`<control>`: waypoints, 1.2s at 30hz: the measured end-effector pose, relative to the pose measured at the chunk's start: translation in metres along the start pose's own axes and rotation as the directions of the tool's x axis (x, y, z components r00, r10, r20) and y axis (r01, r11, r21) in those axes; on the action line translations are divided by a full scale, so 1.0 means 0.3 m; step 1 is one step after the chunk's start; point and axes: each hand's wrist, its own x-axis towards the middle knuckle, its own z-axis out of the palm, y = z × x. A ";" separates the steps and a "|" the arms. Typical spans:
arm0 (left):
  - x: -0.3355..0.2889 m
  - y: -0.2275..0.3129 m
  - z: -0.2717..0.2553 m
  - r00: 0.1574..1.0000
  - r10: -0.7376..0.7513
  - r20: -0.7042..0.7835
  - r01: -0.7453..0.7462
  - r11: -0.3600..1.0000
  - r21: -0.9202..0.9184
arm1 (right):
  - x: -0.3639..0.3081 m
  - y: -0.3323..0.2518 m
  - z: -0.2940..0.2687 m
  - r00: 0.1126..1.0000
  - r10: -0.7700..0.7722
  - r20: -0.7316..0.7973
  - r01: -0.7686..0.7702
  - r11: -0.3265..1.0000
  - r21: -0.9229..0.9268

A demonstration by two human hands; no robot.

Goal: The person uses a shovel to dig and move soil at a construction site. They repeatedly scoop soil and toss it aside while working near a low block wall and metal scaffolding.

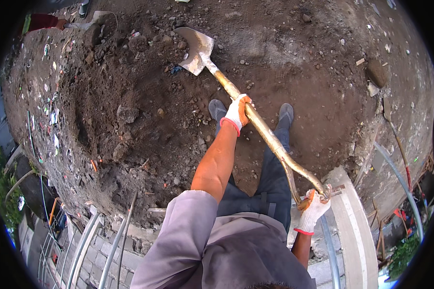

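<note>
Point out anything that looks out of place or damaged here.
White litter is strewn over the soil at left, and a blue scrap lies by the blade of the shovel; rubbish looks odd in bare earth. The shovel's gold finish looks patchy, possibly just worn.

Spreads as bare brown soil, heaped and lumpy toward the left, smoother toward the right. Bears a grey rock amid the loose heap, with small stones scattered about. Carries pale litter strewn along the left and an orange scrap lower down. Holds a large rounded brown stone at the upper right, with a pale chunk just beside it.
</note>
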 end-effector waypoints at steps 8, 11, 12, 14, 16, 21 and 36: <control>-0.228 0.075 -0.195 0.993 0.118 -0.012 -0.118 0.993 0.009 | -0.147 0.041 -0.022 0.984 0.156 0.088 -0.177 0.925 0.337; -0.394 0.199 -0.263 0.983 0.173 -0.061 -0.177 0.981 -0.077 | -0.201 -0.006 0.023 0.977 0.095 0.190 -0.141 0.959 0.247; -0.458 0.256 -0.289 0.960 0.273 0.060 -0.262 0.953 -0.149 | -0.225 -0.029 0.051 0.959 0.017 0.284 -0.068 0.983 0.171; -0.591 0.386 -0.333 0.860 0.471 0.196 -0.424 0.873 -0.242 | -0.265 -0.085 0.119 0.775 -0.419 0.473 0.530 0.839 -0.124; -0.734 0.517 -0.365 0.830 0.519 0.206 -0.426 0.826 -0.369 | -0.296 -0.153 0.195 0.535 -0.555 0.636 0.741 0.671 -0.037; -1.021 0.635 -0.329 0.586 0.634 0.505 -0.381 0.766 -0.518 | -0.349 -0.427 0.217 0.204 -0.671 0.713 0.933 0.353 0.065; -1.049 0.147 0.175 0.586 0.503 0.635 0.156 0.699 -0.698 | -0.649 -1.143 -0.033 -0.210 -0.600 0.772 0.920 -0.388 -0.051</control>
